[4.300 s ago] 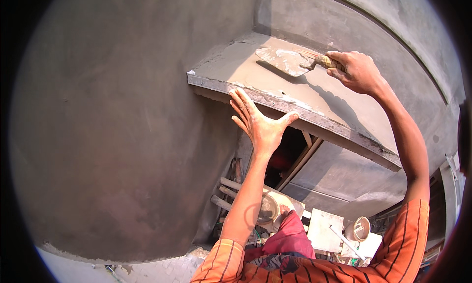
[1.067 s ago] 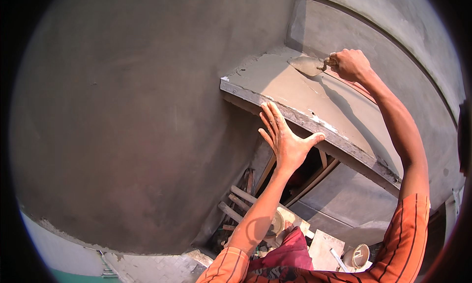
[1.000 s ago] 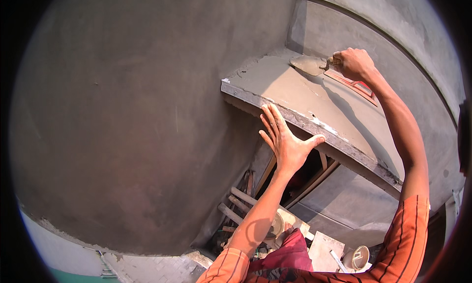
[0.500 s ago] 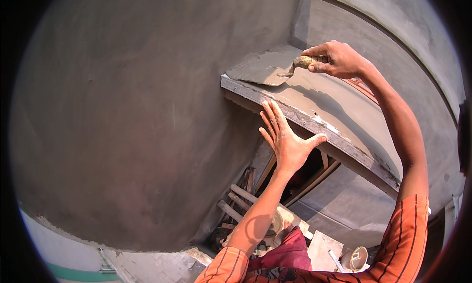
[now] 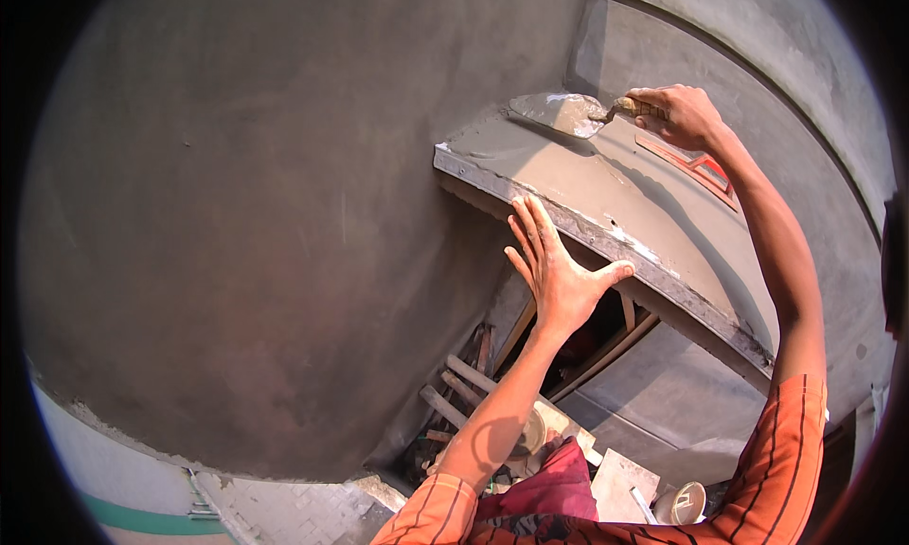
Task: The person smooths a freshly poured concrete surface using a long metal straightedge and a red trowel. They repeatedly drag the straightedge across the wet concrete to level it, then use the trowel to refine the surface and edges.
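My right hand [image 5: 680,114] is wrapped round the handle of a pointed trowel [image 5: 559,112], whose blade is smeared with grey mortar. The blade is over the far left part of a ledge [image 5: 587,195] coated in wet mortar, and I cannot tell whether it touches. Along the ledge's front edge runs a straight metal bar [image 5: 492,182]. My left hand [image 5: 563,275] is open with fingers spread, its fingertips and thumb against that bar. A red-and-white framed tool [image 5: 696,171], perhaps a float, lies on the ledge beyond, partly behind my right wrist.
A large grey plastered wall [image 5: 237,214] fills the left side and meets the ledge. Below the ledge is a dark opening with wooden pieces [image 5: 606,351]. Wooden poles [image 5: 469,373], a board [image 5: 620,483] and a bucket [image 5: 684,502] are lower down.
My right hand has carried the trowel away from the front edge, farther back and to the right, tilting its blade. The framed tool shows more. My left hand stays at the bar.
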